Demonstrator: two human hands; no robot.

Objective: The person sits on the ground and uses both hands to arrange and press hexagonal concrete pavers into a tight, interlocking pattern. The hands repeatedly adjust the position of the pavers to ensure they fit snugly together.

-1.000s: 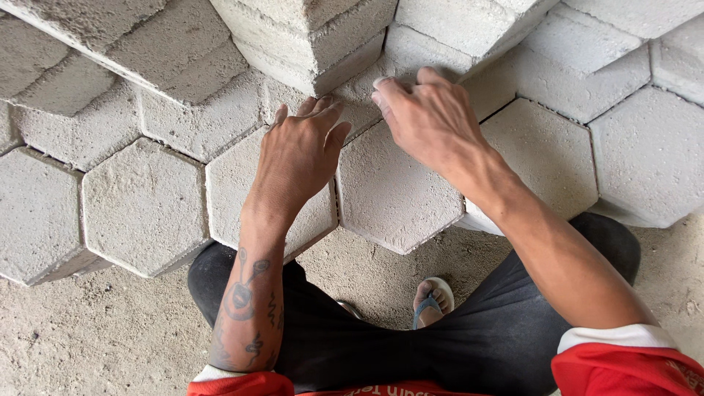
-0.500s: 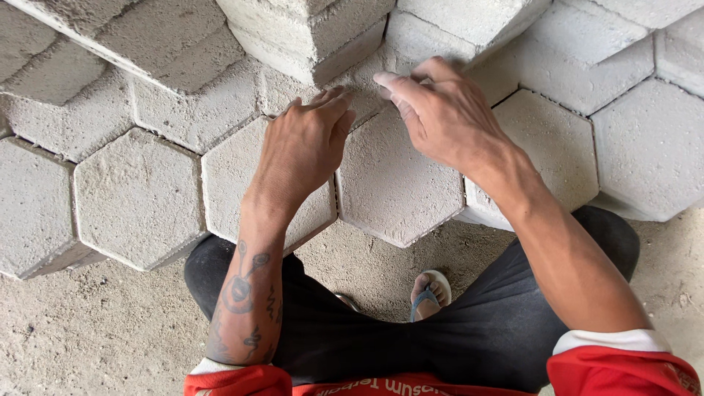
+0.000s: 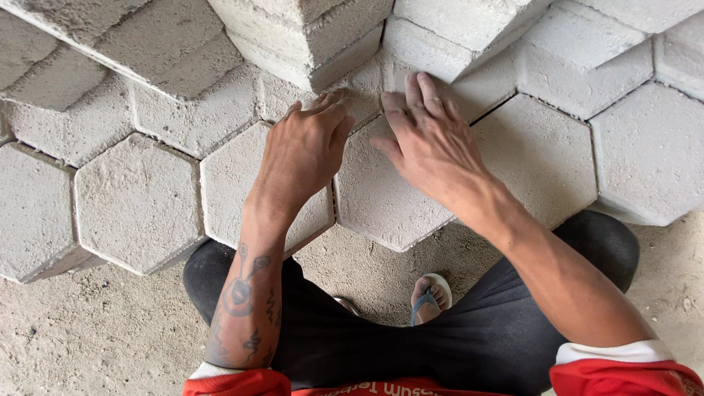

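The right hand [image 3: 429,139] is lying flat, fingers spread and pressing down on the hexagonal paver [image 3: 389,194] at the centre of the frame, its fingertips reaching the paver's upper edge under the stacked blocks [image 3: 315,37]. The left hand [image 3: 304,150] is resting just beside it, fingers held loosely together and curled, touching the seam between that paver and the neighbouring paver [image 3: 235,180] to its left; neither hand is gripping anything. The centre paver is sitting in the lower row of laid hexagons, its lower point jutting over the bare sandy ground [image 3: 81,337]. More pavers are lying to the left and right, edges touching. At the bottom of the frame the person's dark trousers [image 3: 411,345], red sleeves and 1 sandalled foot [image 3: 429,293] are showing
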